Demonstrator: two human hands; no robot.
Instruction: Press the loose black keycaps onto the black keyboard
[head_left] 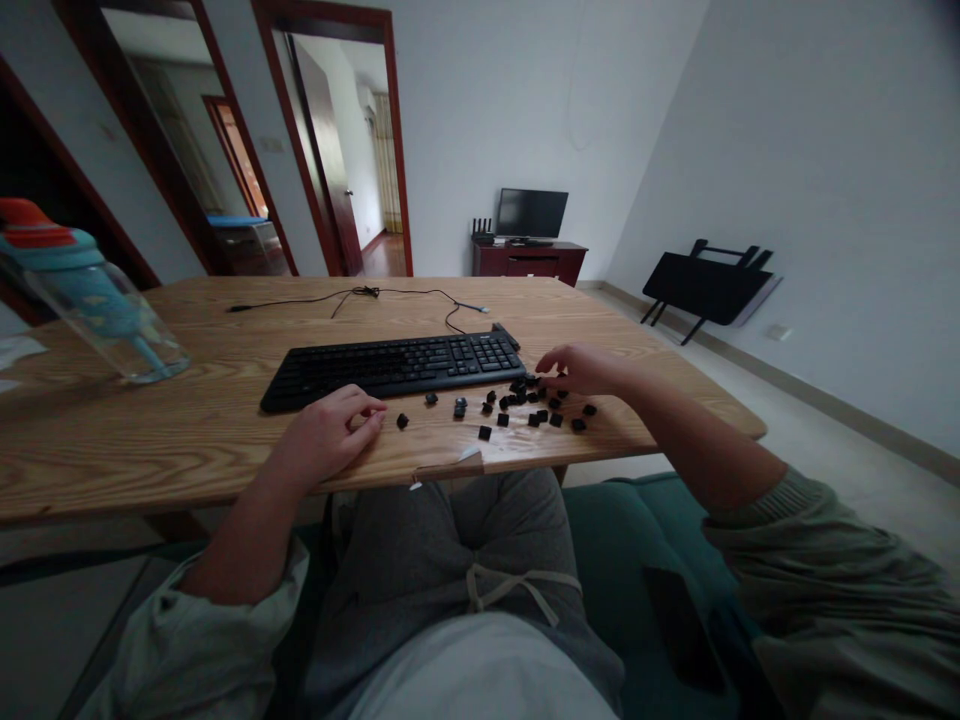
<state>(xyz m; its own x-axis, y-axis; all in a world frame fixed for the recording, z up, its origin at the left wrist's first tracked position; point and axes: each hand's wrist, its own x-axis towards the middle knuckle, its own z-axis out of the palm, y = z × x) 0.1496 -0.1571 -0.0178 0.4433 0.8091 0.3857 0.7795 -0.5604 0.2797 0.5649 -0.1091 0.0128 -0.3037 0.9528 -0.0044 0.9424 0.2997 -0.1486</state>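
Note:
A black keyboard (390,365) lies across the table, its left part looking darker and the keys there hard to make out. Loose black keycaps (503,420) are scattered in front of its right end, a few upturned. My right hand (581,370) reaches over the back of this pile, fingers bent and apart, fingertips among the keycaps by the keyboard's right corner. On the wood before the keyboard rests my left hand (334,430), fingers curled, thumb and forefinger tips close together; anything between them is too small to see. One keycap (403,421) lies just right of those fingertips.
A cable (352,292) runs behind the keyboard over the wooden table (187,440). At the left stands a clear bottle (105,310) with a red and blue lid. Torn tape (450,466) sits on the front edge. A dark phone-like slab (682,625) lies on the green seat.

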